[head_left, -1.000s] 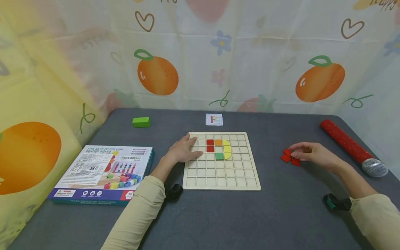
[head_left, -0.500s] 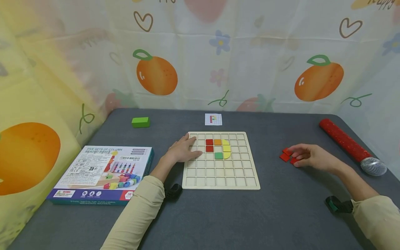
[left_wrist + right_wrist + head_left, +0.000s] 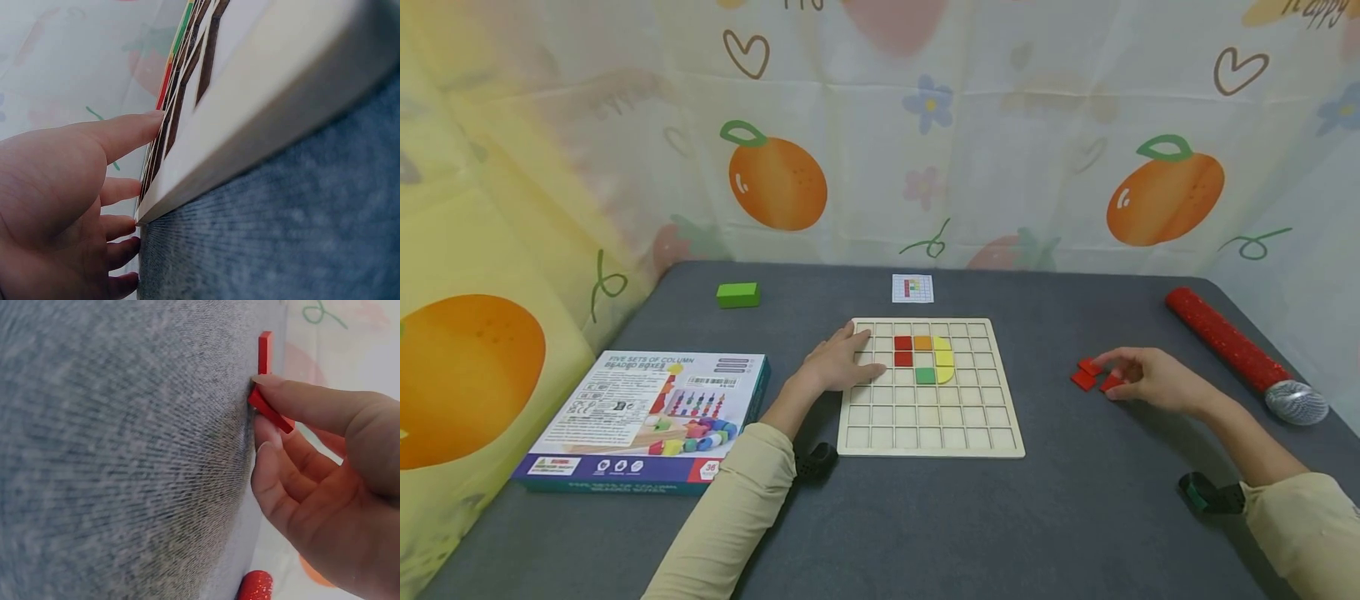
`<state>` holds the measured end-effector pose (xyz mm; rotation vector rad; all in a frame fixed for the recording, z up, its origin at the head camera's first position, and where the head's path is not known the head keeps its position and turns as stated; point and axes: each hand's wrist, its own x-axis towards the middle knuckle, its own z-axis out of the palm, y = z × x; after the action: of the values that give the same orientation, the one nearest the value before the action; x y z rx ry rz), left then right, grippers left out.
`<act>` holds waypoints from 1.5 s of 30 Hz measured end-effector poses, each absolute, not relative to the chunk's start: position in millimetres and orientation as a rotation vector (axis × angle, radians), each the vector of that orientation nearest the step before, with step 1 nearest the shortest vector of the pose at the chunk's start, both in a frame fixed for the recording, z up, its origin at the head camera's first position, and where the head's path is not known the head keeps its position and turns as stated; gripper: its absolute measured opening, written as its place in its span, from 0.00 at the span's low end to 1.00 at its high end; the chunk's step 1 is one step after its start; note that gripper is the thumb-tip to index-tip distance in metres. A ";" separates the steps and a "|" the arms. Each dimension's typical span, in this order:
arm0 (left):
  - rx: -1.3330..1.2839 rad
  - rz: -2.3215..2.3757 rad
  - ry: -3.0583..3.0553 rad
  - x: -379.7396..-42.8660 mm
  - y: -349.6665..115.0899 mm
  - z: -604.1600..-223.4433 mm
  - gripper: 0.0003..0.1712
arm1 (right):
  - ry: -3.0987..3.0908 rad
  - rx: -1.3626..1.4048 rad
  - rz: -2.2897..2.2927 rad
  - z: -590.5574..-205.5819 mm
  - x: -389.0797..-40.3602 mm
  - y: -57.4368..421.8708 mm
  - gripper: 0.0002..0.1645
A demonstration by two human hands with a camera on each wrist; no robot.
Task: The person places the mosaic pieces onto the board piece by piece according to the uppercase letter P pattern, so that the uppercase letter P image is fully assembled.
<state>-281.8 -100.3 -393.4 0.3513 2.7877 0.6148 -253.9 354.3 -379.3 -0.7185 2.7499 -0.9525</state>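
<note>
My left hand (image 3: 841, 360) rests on the left edge of a pale wooden grid board (image 3: 931, 414), fingers mostly straight; the left wrist view has its thumb (image 3: 134, 130) on the grid. Red squares (image 3: 903, 358), an orange square (image 3: 922, 342), a green square (image 3: 926, 376) and yellow pieces (image 3: 943, 358), some with rounded corners, sit in the upper cells. Out to the right, my right hand (image 3: 1153, 379) pinches a tilted red square tile (image 3: 273, 414) between thumb and fingers, low over the table. Beside it lie loose red tiles (image 3: 1083, 380), partly hidden by the fingers.
A boxed bead set (image 3: 647, 421) lies left of the board, by the left forearm. Behind stand a green block (image 3: 737, 295) and a small pattern card (image 3: 913, 288). A red glittery microphone (image 3: 1247, 354) lies right of the right hand. A printed cloth hangs behind the table (image 3: 1000, 517).
The right hand has shifted slightly toward the front, with one red tile drawn a little apart from the others. The left hand and board pieces stay as they were.
</note>
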 end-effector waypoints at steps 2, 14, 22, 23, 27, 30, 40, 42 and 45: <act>0.347 0.621 2.787 -282.1 -100.2 -393.8 0.43 | 2.761 -0.661 -0.920 -377.1 -253.2 353.3 0.20; 0.337 0.618 2.795 -282.1 -100.1 -391.8 0.43 | 2.714 -0.380 -0.893 -367.0 -257.2 341.0 0.18; 0.346 0.619 2.798 -281.6 -99.3 -390.4 0.43 | 2.543 -0.318 -1.162 -365.8 -259.9 327.1 0.27; 0.344 0.618 2.799 -281.6 -99.2 -390.4 0.43 | 2.526 -0.314 -1.184 -365.9 -260.3 324.9 0.28; 0.335 0.622 2.802 -281.2 -99.3 -390.4 0.43 | 2.480 -0.309 -1.243 -366.1 -261.8 313.3 0.29; 0.330 0.626 2.801 -280.7 -99.6 -390.6 0.43 | 2.476 -0.340 -1.242 -366.4 -263.3 303.7 0.29; 0.331 0.621 2.794 -279.1 -99.3 -390.0 0.43 | 2.435 -0.462 -1.273 -365.6 -269.1 272.1 0.26; 0.331 0.617 2.798 -278.7 -98.9 -389.9 0.43 | 2.427 -0.466 -1.279 -365.6 -270.4 265.4 0.25; 0.327 0.610 2.802 -278.3 -98.2 -390.3 0.43 | 2.416 -0.474 -1.277 -366.4 -272.8 255.8 0.24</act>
<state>-278.3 -98.2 -390.3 0.3268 2.8018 0.6100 -272.8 255.8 -366.4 -0.4743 2.4158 -1.2772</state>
